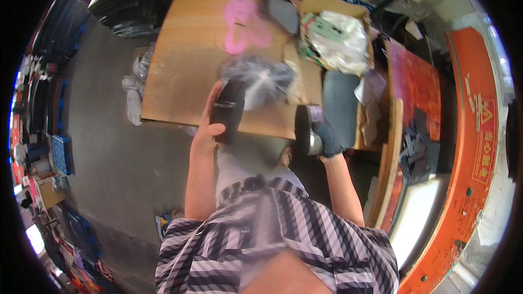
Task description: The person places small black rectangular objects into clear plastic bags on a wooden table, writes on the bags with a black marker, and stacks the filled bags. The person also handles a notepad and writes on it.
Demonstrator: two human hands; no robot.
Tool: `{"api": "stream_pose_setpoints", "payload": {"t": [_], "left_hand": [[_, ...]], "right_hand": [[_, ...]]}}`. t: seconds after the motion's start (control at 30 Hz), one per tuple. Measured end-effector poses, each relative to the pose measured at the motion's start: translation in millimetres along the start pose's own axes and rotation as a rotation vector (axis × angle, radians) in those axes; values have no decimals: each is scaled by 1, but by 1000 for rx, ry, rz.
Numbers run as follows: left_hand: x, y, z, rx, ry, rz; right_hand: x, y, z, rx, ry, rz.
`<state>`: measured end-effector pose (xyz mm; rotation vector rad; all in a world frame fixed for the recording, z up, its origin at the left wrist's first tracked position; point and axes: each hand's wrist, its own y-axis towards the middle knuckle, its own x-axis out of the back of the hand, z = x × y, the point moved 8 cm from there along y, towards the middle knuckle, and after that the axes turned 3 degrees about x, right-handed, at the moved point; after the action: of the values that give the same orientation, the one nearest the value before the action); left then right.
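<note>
One black slab (231, 110) pinched in left hand (210, 121) | dark-and-silver piece (302, 130) clasped in gloved right hand (330, 140) | I'd grip lightly, keeping both clear of the surface (177, 76)

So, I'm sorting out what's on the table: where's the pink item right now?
In the head view, the pink item lies on the far half of the wooden table, left of the gray sole-shaped piece and beyond the clear plastic bag.
</note>
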<state>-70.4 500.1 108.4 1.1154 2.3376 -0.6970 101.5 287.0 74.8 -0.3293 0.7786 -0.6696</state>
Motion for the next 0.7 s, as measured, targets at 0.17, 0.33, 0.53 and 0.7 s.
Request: {"api": "stream_pose_setpoints", "payload": {"t": [0.17, 0.33, 0.53, 0.7], "left_hand": [[121, 60, -113, 81, 412, -89], [182, 150, -204, -16, 1251, -21], [198, 279, -232, -98, 1944, 56], [225, 361, -247, -61, 2252, 168]], "right_hand": [[-92, 50, -39, 33, 151, -175], [-174, 72, -62, -96, 251, -215], [-226, 89, -54, -35, 132, -99], [-237, 105, -40, 22, -34, -168]]}}
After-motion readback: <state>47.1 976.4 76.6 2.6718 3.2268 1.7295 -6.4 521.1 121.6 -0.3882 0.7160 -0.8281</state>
